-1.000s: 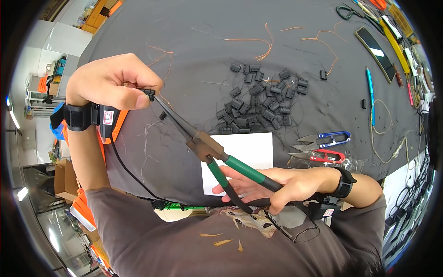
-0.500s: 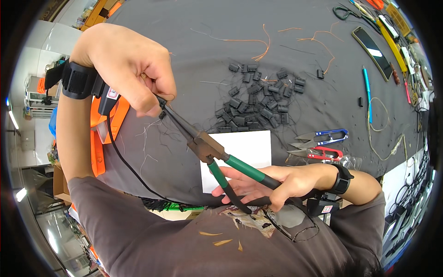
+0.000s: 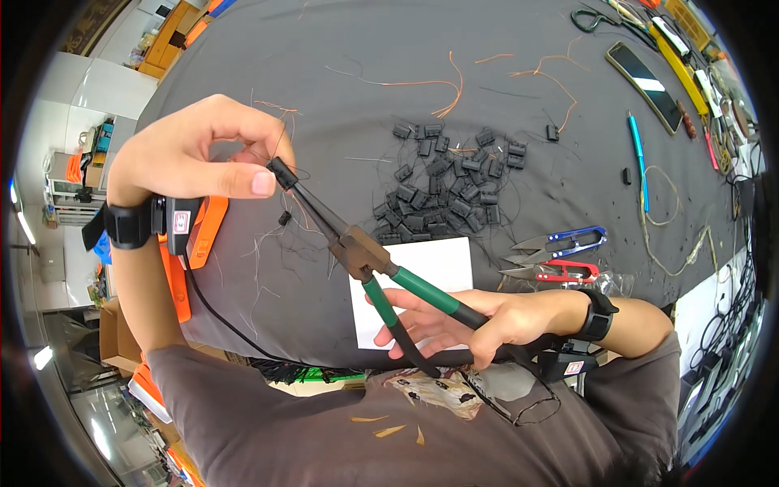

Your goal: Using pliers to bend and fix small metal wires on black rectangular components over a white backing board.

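Head view, pliers [image 3: 357, 253], tips obscured, black block [image 3: 282, 173]

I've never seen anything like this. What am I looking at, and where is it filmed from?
There's no robot: a person works bare-handed, filmed from above by a wide fisheye camera worn on the head, which bends straight edges. The right hand holds green-handled, long-nosed pliers. The left hand is at their tips, beside a small black piece. On the dark cloth lie a heap of similar pieces, a white sheet, blue snips, red snips and a phone.
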Demonstrator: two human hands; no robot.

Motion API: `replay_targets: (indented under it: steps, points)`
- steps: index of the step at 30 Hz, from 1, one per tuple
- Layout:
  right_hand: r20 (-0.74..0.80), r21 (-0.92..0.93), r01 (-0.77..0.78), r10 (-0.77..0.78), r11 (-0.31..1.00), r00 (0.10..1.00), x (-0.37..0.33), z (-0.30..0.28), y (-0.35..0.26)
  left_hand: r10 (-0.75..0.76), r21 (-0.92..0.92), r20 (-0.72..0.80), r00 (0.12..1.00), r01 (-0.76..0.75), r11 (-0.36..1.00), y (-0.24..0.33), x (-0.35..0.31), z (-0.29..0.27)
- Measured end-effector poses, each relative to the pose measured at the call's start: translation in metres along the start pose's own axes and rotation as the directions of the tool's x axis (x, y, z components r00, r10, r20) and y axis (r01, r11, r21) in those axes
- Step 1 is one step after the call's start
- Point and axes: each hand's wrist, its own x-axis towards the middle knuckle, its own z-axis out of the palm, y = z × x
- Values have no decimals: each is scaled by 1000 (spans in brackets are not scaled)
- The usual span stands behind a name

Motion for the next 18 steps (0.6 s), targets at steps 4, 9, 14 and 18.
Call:
replay_targets:
  steps: [4,9,14,18]
  points:
    - [16,11,-18,17,1000,1000,1,0,0,66,41,-16,998,-65,997,-3,1,7]
    - [0,29,-38,38,999,999,-1,2,-1,-16,36,53,998,14,999,0,3,7]
    - [-57,61,-47,50,997,997,1,1,1,103,211,49,993,-111,971,0,9,8]
    - [-110,53,7,-2,999,994,3,0,11,196,215,12,981,-194,957,-14,13,13]
